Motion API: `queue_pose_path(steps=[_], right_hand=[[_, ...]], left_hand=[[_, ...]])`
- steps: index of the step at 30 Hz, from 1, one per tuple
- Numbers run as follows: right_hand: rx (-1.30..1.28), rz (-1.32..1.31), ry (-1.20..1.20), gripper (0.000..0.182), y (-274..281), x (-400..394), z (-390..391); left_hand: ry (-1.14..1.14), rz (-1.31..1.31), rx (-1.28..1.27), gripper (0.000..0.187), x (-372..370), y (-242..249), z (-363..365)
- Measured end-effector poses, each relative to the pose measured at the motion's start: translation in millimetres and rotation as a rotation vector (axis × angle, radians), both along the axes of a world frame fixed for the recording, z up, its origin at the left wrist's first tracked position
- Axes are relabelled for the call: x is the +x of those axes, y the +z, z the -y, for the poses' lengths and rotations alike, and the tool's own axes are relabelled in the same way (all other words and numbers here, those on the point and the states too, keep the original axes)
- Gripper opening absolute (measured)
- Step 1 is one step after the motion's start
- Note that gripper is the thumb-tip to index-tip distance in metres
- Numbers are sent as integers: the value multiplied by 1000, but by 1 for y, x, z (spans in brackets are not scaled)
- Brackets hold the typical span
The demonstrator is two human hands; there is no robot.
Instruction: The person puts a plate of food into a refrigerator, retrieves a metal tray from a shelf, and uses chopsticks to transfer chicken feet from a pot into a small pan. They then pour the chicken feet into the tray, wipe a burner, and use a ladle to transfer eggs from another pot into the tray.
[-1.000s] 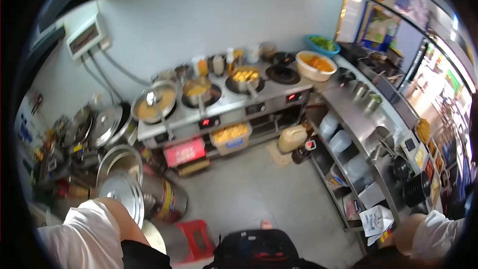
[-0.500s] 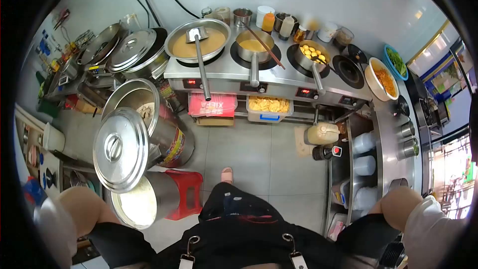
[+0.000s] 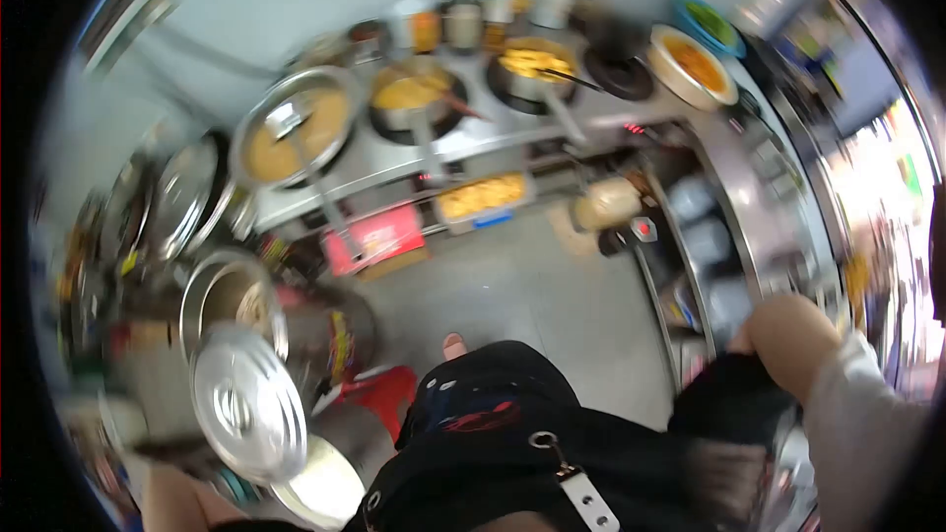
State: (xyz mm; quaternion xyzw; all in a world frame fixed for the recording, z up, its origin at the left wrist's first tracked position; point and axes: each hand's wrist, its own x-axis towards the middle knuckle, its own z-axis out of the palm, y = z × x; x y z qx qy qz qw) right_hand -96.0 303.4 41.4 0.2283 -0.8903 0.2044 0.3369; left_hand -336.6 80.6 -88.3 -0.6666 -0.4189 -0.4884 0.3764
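Note:
A dark, smeared patch by my right hip looks like my right hand (image 3: pixel 727 481), below a black sleeve cover (image 3: pixel 714 404); its fingers are too blurred to read. It is close to the black apron (image 3: pixel 493 433), and I cannot make out anything in it. On the left, only a bare part of my left arm (image 3: pixel 182 502) shows at the bottom edge; the hand is out of view. Near that arm, a silver pot lid (image 3: pixel 246 404) leans over a pot of pale contents (image 3: pixel 323 488) and against a tall steel pot (image 3: pixel 197 305).
A steel counter (image 3: pixel 379 174) carries a wide pan of tan liquid (image 3: pixel 330 128) with a ladle, and two saucepans. A white bowl (image 3: pixel 724 97) and a blue bowl (image 3: pixel 739 47) stand right. Below are a tub of yellow pieces (image 3: pixel 483 197), a jug (image 3: pixel 606 202) and shelves. A red stool (image 3: pixel 389 396) stands left.
My view has swung and tilted to the right, blurring the scene. The left arm has mostly dropped out of frame. A blurred patch, likely my right hand, now shows by the hip.

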Motion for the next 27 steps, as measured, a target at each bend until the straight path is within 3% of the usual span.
queue_pose_path(steps=[2,4,5,7,8,10,11,12,13,14,18,20,22,26,27], right_hand=[[-19,-145,-119,46,0,29,-6],[12,-459,-211,46,-8,65,-14],[151,-656,-356,35,-21,86,-19],[351,-1090,-644,29,-44,139,-46],[386,-1147,-911,26,-51,157,-63],[505,-932,-1645,26,-67,194,-107],[540,-790,-1890,28,-75,217,-132],[-8,-828,-1941,21,-98,252,-161],[-360,-639,-2017,27,-128,319,-193],[-286,-462,-2120,27,-152,365,-222],[-191,1,-2387,33,-278,537,-331],[-275,296,-2443,42,-304,557,-368],[-48,557,-2363,54,-329,574,-398],[129,647,-2323,71,-352,590,-460],[46,738,-2335,76,-359,595,-475]], left_hand=[[-20,149,-51,28,9,-46,-34],[-59,262,-127,28,26,-82,-66],[-82,318,-172,28,36,-97,-78],[-95,363,-240,28,59,-110,-99],[-119,368,-261,28,69,-113,-113],[-126,387,-314,28,92,-117,-131],[-140,394,-330,28,105,-116,-144],[-130,393,-342,28,119,-117,-154],[-129,389,-355,28,134,-117,-167],[-114,390,-377,28,151,-117,-176],[-90,376,-438,27,218,-108,-218],[-82,358,-464,27,252,-99,-235],[-80,354,-482,27,277,-85,-253],[-130,340,-480,27,293,-50,-329],[-132,328,-532,27,292,-42,-350]])
